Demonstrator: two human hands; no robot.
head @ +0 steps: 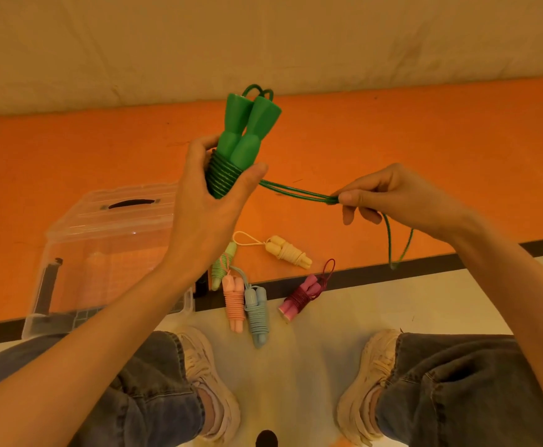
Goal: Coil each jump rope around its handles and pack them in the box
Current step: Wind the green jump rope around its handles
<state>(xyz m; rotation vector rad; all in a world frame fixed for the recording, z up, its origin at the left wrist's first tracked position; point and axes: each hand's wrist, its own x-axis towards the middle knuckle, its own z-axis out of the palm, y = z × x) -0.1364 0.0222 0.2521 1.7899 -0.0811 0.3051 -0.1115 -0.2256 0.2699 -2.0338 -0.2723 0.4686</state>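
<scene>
1. A clear plastic box [102, 253] is sitting on the orange mat [392, 140] at the far left, its lid [118, 204] on top and a dark handle slot showing in the lid.
2. The left hand [205, 201] is gripping the paired green handles [244, 130] upright, fingers and thumb curling around the lower ends, where green cord [296, 190] is lying in tight turns.
3. Several strands of that cord are running taut from the handles rightward to the right hand.
4. Below the hands, five coiled ropes are lying on the floor close together: a light green rope [223, 266], a peach rope [234, 301] and a blue rope [257, 314] are touching or overlapping; a cream rope [287, 251] and a magenta rope [305, 293] are lying just beside them.
5. The right hand [392, 198] is pinching the cord strands between thumb and fingers; a slack loop is hanging down from it.
6. Two knees in jeans [457, 382] and pale shoes [205, 382] are showing along the bottom edge.
</scene>
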